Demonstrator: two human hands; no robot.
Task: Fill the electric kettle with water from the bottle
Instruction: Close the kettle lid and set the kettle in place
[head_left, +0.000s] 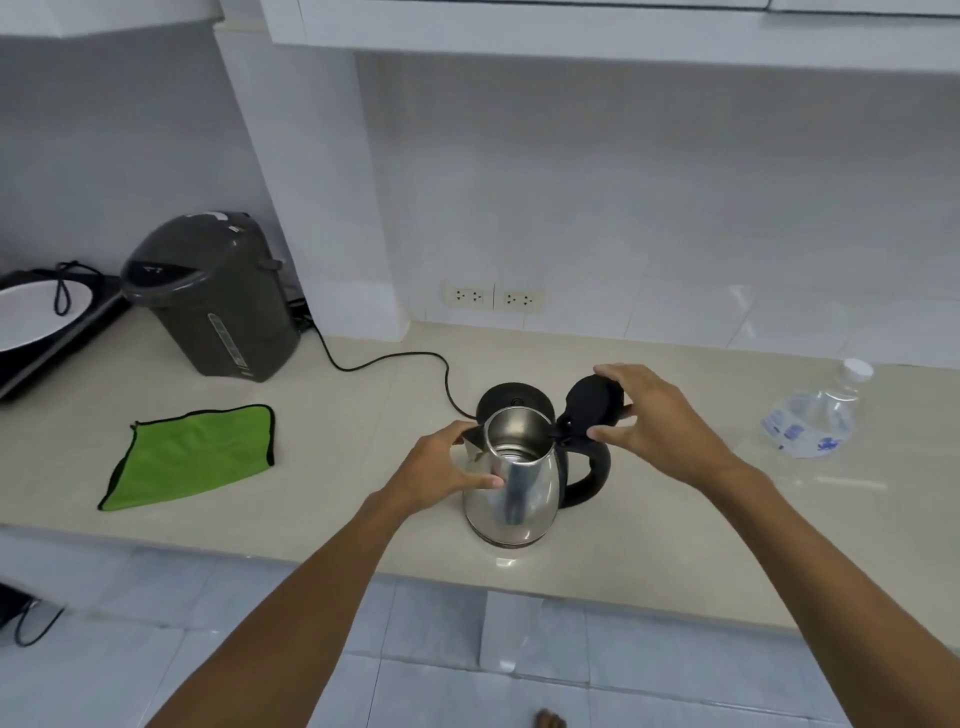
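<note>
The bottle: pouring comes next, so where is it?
In the head view, the bottle stands on the counter at far right, beyond the right hand.

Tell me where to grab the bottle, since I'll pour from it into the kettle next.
Take the bottle around its clear body, just below the neck, with the right hand coming from its near left side. It stands upright and apart from everything on the counter, right of the kettle, so that side looks unobstructed. The white cap is still on and likely needs removing first.

Counter (649, 530) carries kettle (511, 483), bottle (815, 415), green cloth (192, 454), thermo pot (213, 296).
</note>
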